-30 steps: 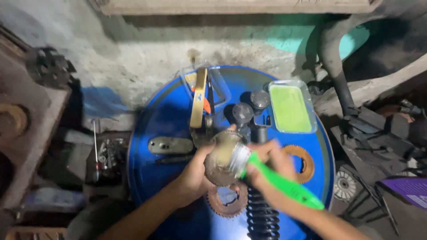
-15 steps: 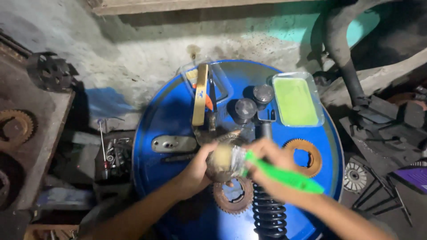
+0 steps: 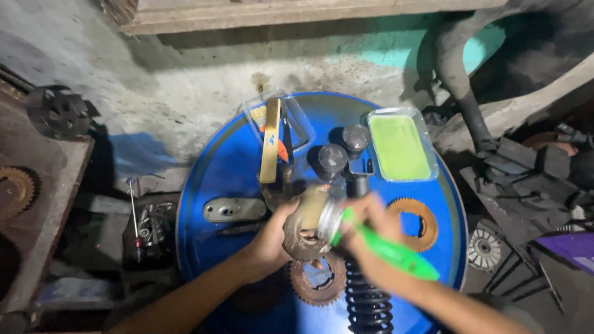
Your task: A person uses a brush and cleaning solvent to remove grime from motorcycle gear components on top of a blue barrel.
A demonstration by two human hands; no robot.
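The person works over the round blue lid of a metal drum, which serves as the work surface. The left hand is closed around a rusty brown toothed sprocket and holds it tilted, a little above the drum top, near its front-middle part. The right hand is closed around the handle of a bright green plastic brush; the pale bristle head of the brush lies against the face of the sprocket. The right hand is blurred, so the exact position of its fingers cannot be told.

The sprocket in the hand looks brown and rusty over most of the face that shows, so the cleaning seems to be in the middle and not finished; how much of the surface is already brushed cannot be judged from this view.

Just below the hands, another rusty sprocket lies flat at the front edge of the drum, beside a black coil spring. A third, orange-brown sprocket ring lies toward the right edge. Both appear rusty too. At the back right part stands a clear rectangular tray with light green liquid. Two dark round caps stand near the centre, a yellowish flat bar lies toward the back edge, and a grey metal plate lies at the left side.
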